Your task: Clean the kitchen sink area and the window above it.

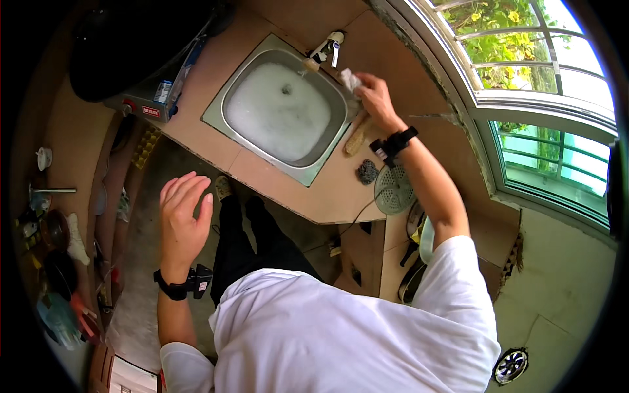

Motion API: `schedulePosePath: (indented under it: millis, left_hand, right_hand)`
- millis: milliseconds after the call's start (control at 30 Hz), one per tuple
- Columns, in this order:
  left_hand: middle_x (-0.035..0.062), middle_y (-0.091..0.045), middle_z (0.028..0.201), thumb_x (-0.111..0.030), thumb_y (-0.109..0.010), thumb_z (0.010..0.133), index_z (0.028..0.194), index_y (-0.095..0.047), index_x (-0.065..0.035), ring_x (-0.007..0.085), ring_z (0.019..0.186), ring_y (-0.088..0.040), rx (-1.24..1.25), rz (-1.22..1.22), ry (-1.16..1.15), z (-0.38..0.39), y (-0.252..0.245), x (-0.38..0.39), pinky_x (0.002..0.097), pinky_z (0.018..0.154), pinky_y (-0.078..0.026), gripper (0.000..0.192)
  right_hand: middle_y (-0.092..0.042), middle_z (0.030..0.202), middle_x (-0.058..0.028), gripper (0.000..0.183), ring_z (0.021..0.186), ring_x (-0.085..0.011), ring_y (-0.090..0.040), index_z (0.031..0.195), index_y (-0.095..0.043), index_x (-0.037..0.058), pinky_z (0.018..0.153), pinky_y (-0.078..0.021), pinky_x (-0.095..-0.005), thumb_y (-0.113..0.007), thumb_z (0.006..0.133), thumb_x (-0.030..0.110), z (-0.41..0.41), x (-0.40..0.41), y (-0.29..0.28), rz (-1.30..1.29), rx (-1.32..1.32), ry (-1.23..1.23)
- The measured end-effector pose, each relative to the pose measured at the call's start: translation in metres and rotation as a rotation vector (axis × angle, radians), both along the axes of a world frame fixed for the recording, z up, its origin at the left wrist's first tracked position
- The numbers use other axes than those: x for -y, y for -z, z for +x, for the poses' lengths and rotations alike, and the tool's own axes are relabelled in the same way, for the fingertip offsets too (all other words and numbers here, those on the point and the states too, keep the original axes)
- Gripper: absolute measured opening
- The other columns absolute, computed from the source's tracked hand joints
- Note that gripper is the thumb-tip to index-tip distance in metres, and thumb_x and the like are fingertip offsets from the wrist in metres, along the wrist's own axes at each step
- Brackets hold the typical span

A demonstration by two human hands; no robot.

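My right hand [377,100] reaches to the right rim of a stainless steel sink [340,105], its fingers closed on a crumpled white cloth or paper [350,80]. Cloudy, sudsy water [280,118] stands in the basin. At the back rim, near that hand, is a faucet [324,50] with a light-coloured wrapping at its spout. A loofah [357,135] lies on the counter just below the hand. Over the floor, left of the counter's front edge, I hold my left hand [183,216] raised, fingers together, thumb apart and nothing in it. Both wrists wear black straps.
A dark steel wool scourer [367,172] and a round perforated plastic disc [394,190] lie on the tiled counter [285,189]. A gas stove [147,105] with a large black wok [118,49] stands left of the sink. A barred window [535,88] is on the right.
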State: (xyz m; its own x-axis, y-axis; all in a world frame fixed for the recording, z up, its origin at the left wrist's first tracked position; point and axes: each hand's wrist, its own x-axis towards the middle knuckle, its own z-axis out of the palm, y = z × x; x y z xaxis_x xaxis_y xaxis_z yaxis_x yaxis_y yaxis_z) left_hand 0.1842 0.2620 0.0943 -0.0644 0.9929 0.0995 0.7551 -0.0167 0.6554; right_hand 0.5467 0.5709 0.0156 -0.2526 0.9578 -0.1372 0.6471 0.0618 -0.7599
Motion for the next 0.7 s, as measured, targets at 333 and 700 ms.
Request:
schedulePosePath:
  millis: [333,700]
  left_hand:
    - [0.0146,-0.07,0.111,-0.005,-0.065,0.088,0.108,-0.068,0.0014,0.0332,0.112,-0.063,-0.006,-0.005,-0.039,-0.031,0.007,0.009,0.0461,0.103,-0.043,0.021]
    - [0.0155,-0.069,0.112,-0.005,-0.064,0.089,0.108,-0.068,0.002,0.0345,0.112,-0.062,0.029,-0.028,-0.025,-0.064,0.01,0.003,0.0452,0.102,-0.044,0.021]
  right_hand:
    - [-0.064,0.121,-0.0113,0.041,0.106,-0.0224,-0.063,0.127,-0.061,-0.0035,0.094,-0.0519,-0.0347,-0.05,0.087,-0.003,-0.026,0.052,0.042,-0.387,-0.657,0.499]
    - [-0.07,0.11,-0.0099,0.034,0.094,-0.0191,-0.064,0.119,-0.068,-0.0023,0.084,-0.0509,-0.0318,-0.06,0.085,0.002,-0.034,0.046,0.038,0.107,-0.345,0.479]
